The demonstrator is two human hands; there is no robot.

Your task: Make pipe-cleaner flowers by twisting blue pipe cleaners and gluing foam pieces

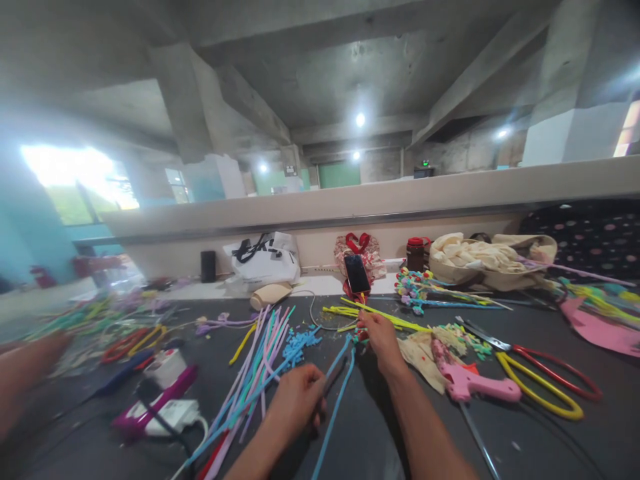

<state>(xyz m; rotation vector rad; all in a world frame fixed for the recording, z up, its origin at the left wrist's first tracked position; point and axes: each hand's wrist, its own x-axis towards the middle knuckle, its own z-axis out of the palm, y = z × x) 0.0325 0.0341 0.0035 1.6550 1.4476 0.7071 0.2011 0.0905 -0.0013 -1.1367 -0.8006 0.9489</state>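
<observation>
My left hand (299,399) has its fingers curled closed around one leg of a bent blue pipe cleaner (336,408), whose other leg trails down to the table's front. At the top of that bend, my right hand (379,339) is closed in a pinch. Small red and green bits show beneath its fingertips, and the fingers hide whatever is held. Left of the hands lies a bundle of lilac, blue and teal pipe cleaners (263,357), beside a heap of short blue pieces (300,345). Yellow-green pipe cleaners (400,319) lie just behind my right hand.
On the right are a pink glue gun (483,385) and large scissors (530,373) with red and yellow handles. A purple power strip (157,407) with plugs sits left. A phone (357,274) leans at the back. Another person's arm (33,380) reaches in at far left.
</observation>
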